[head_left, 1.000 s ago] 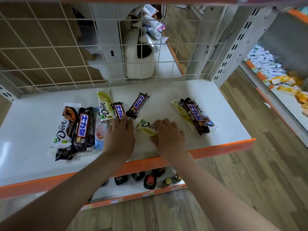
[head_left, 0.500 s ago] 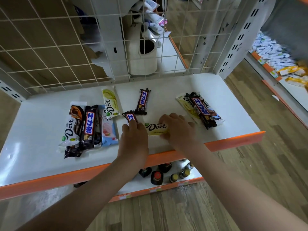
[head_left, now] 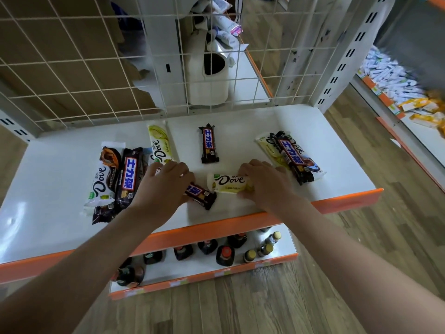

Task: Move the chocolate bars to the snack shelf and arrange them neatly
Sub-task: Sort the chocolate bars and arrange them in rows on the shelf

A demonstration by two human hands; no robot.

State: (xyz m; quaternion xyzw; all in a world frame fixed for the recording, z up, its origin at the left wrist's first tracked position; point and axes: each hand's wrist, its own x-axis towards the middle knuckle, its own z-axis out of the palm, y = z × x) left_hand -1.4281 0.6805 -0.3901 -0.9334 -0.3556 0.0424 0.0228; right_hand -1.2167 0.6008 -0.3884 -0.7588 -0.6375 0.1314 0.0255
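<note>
Several chocolate bars lie on the white snack shelf (head_left: pixel 313 116) with an orange front lip. My left hand (head_left: pixel 163 186) grips one end of a dark brown bar (head_left: pixel 201 195) lying slantwise near the front edge. My right hand (head_left: pixel 265 184) pinches the right end of a pale yellow Dove bar (head_left: pixel 226 183) lying crosswise. Behind them a brown bar (head_left: pixel 209 143) lies lengthwise alone. At the left sit a white Dove bar (head_left: pixel 102 179), a brown bar (head_left: pixel 127 179) and a yellow-green Dove bar (head_left: pixel 159 144). At the right a brown bar (head_left: pixel 292 160) rests on Dove packs.
A white wire grid (head_left: pixel 72 80) closes the shelf's back. Below the shelf a lower shelf holds several dark bottles (head_left: pixel 225 255). Wooden floor (head_left: pixel 240 309) lies underneath. Another shelf with white and yellow packets (head_left: pixel 397 83) stands at the right.
My left hand drew the brown bar toward the front edge and turned it slantwise. My right hand turned the yellow Dove bar crosswise. The camera moved closer.
</note>
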